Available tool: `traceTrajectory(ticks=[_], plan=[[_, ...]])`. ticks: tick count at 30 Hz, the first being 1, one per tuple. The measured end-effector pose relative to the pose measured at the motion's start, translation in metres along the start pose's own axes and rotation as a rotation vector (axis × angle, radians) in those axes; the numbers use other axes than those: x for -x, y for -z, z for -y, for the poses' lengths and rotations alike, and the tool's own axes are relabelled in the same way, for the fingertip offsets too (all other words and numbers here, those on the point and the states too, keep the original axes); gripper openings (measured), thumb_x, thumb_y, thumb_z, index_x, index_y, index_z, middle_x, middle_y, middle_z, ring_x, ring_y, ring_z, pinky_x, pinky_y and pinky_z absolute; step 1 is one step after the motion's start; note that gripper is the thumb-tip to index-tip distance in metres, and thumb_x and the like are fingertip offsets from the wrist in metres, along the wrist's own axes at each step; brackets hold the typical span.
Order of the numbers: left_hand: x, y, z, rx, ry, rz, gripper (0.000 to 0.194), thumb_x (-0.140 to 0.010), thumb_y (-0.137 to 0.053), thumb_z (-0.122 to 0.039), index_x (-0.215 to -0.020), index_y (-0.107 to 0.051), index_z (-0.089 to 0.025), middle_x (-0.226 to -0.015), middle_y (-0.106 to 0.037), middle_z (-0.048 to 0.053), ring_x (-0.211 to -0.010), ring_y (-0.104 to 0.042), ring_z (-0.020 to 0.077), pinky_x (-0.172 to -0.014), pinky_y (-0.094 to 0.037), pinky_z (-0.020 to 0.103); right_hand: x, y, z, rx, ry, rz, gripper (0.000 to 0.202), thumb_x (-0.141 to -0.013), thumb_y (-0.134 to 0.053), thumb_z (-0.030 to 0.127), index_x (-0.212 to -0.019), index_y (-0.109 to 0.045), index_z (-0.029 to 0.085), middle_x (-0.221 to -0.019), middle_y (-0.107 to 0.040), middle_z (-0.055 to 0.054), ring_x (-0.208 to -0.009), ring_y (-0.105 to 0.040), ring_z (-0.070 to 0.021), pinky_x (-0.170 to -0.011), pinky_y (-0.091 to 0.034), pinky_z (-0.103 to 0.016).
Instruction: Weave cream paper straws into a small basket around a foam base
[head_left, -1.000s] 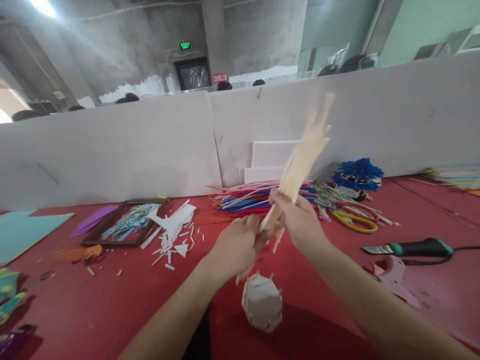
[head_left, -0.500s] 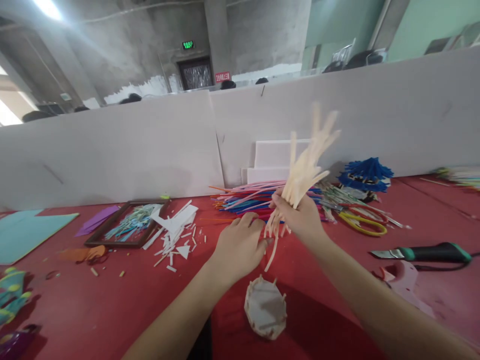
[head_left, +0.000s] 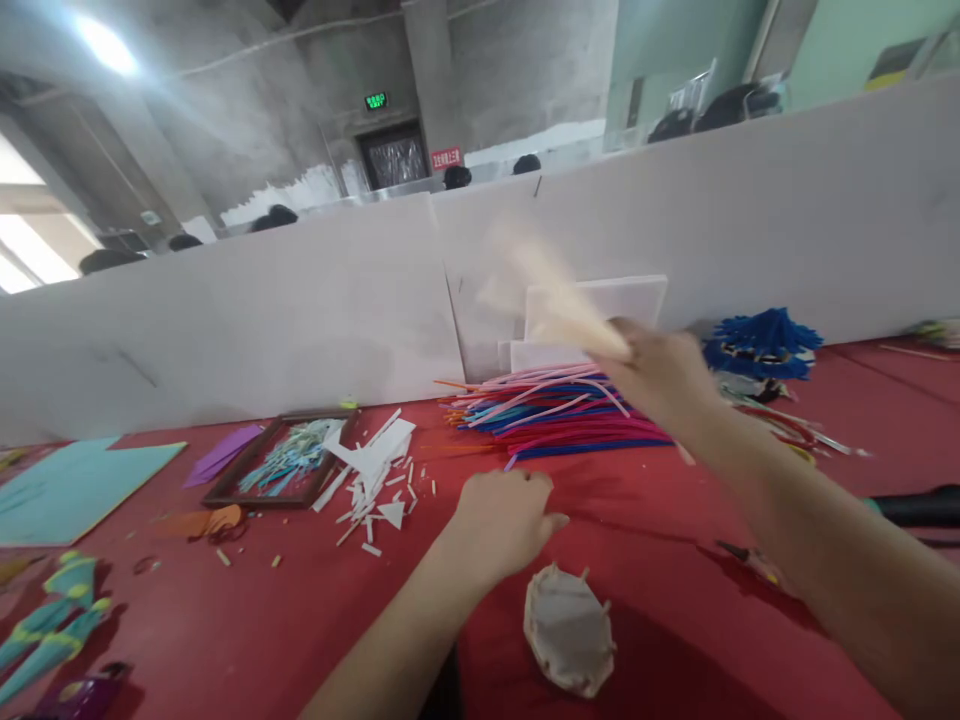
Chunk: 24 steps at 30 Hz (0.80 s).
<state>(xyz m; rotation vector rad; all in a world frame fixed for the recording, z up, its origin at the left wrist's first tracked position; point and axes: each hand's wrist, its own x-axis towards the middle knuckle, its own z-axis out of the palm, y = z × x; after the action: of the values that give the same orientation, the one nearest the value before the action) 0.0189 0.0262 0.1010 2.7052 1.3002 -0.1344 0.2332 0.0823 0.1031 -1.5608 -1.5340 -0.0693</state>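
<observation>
My right hand (head_left: pixel 664 375) is raised over the back of the table, its fingers wrapped round a bundle of cream pipe cleaners (head_left: pixel 566 305). Motion blurs the bundle, which slants up and left. Lower and to the left, my left hand (head_left: pixel 506 525) hovers just above the red table with its thumb apart and no object visible in it; part of its fingers is hidden. Nearer me sits a small many-sided pale piece (head_left: pixel 571 630) with a grey top and short cream pegs round its rim. Behind the hands lies a pile of coloured pipe cleaners (head_left: pixel 555 410).
Left are white scraps (head_left: pixel 371 455), a brown frame (head_left: pixel 217 495) with pale blue-green strips, purple sheets (head_left: pixel 223 455) and a light-blue sheet (head_left: pixel 67 490). Right are a blue fringed model (head_left: pixel 765 345), pliers (head_left: pixel 750 562) and a black-handled tool (head_left: pixel 919 507). A white partition (head_left: pixel 337 310) stands behind.
My right hand has swung right with the cream bundle, which now tips left instead of right. The two hands have moved apart. The view has shifted slightly left.
</observation>
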Motion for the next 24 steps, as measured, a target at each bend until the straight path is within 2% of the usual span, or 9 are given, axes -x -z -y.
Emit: traceTrajectory(ticks=[3,6,7,9,12,16,19,21,24], plan=[[0.016,0.011,-0.008,0.077,-0.121,-0.014,0.034,-0.094,-0.050,-0.040,-0.111,-0.064,-0.015,-0.108,-0.070,0.013,-0.102,-0.067,0.0321,-0.085,-0.054,0.047,-0.011,-0.029,-0.003,0.165,0.102,0.294,0.017,-0.075,-0.065,0.034,-0.085,-0.067,0.020,-0.072,-0.070,-0.009,-0.077,-0.067,-0.0289,-0.071,-0.047,-0.037],[0.036,0.016,-0.019,0.199,-0.239,0.006,0.040,-0.092,-0.050,-0.049,-0.109,-0.066,-0.016,-0.106,-0.071,0.012,-0.103,-0.066,0.0317,-0.089,-0.053,0.047,0.001,-0.064,-0.013,0.226,0.242,0.550,0.020,-0.076,-0.066,0.036,-0.090,-0.066,0.020,-0.087,-0.074,-0.010,-0.080,-0.068,-0.0252,-0.072,-0.049,-0.033],[0.041,0.015,-0.022,0.229,-0.291,-0.026,0.046,-0.091,-0.050,-0.052,-0.116,-0.064,-0.016,-0.118,-0.068,0.014,-0.115,-0.061,0.0329,-0.097,-0.049,0.048,0.009,-0.074,-0.017,0.226,0.293,0.624,0.023,-0.076,-0.067,0.036,-0.093,-0.066,0.020,-0.090,-0.074,-0.009,-0.082,-0.069,-0.0242,-0.073,-0.050,-0.031],[0.046,0.011,-0.026,0.259,-0.330,-0.102,0.064,-0.091,-0.047,-0.057,-0.135,-0.051,-0.011,-0.146,-0.049,0.019,-0.141,-0.036,0.0355,-0.114,-0.032,0.052,0.024,-0.088,-0.027,0.207,0.392,0.728,0.033,-0.075,-0.069,0.032,-0.105,-0.066,0.021,-0.104,-0.073,-0.009,-0.094,-0.069,-0.0231,-0.080,-0.051,-0.031],[0.046,-0.002,-0.024,0.338,-0.243,-0.024,0.091,-0.081,-0.057,-0.064,-0.149,-0.032,-0.010,-0.160,-0.023,0.022,-0.150,-0.011,0.0383,-0.118,-0.019,0.059,0.036,-0.090,-0.039,0.185,0.484,0.780,0.056,-0.072,-0.073,0.035,-0.124,-0.061,0.018,-0.124,-0.066,-0.015,-0.114,-0.062,-0.0265,-0.096,-0.049,-0.037],[0.050,-0.029,-0.008,0.498,-0.081,0.111,0.126,-0.057,-0.080,-0.061,-0.154,-0.018,-0.008,-0.161,-0.013,0.026,-0.149,-0.001,0.0445,-0.116,-0.017,0.066,0.033,-0.049,-0.051,0.158,0.522,0.738,0.081,-0.068,-0.076,0.051,-0.137,-0.051,0.016,-0.140,-0.055,-0.017,-0.131,-0.049,-0.0305,-0.109,-0.039,-0.045],[0.062,-0.051,0.003,0.633,0.039,0.092,0.134,-0.052,-0.086,-0.052,-0.155,-0.011,-0.010,-0.160,-0.015,0.027,-0.149,-0.010,0.0416,-0.118,-0.018,0.063,0.037,0.004,-0.066,0.171,0.479,0.669,0.055,-0.086,-0.056,0.046,-0.132,-0.057,0.016,-0.137,-0.058,-0.016,-0.127,-0.053,-0.0261,-0.107,-0.041,-0.042],[0.069,-0.063,0.007,0.703,0.113,0.068,0.138,-0.047,-0.089,-0.047,-0.155,-0.011,-0.013,-0.160,-0.019,0.027,-0.148,-0.018,0.0415,-0.118,-0.020,0.062,0.049,0.041,-0.081,0.198,0.434,0.643,0.040,-0.087,-0.051,0.040,-0.116,-0.069,0.019,-0.118,-0.070,-0.013,-0.110,-0.065,-0.0237,-0.097,-0.050,-0.037],[0.074,-0.076,0.006,0.750,0.154,0.064,0.137,-0.044,-0.092,-0.040,-0.154,-0.015,-0.013,-0.158,-0.023,0.027,-0.146,-0.025,0.0413,-0.117,-0.023,0.060,0.078,0.086,-0.110,0.261,0.360,0.596,0.024,-0.067,-0.056,0.021,-0.077,-0.076,0.028,-0.087,-0.077,-0.004,-0.081,-0.073,-0.0181,-0.073,-0.057,-0.024]])
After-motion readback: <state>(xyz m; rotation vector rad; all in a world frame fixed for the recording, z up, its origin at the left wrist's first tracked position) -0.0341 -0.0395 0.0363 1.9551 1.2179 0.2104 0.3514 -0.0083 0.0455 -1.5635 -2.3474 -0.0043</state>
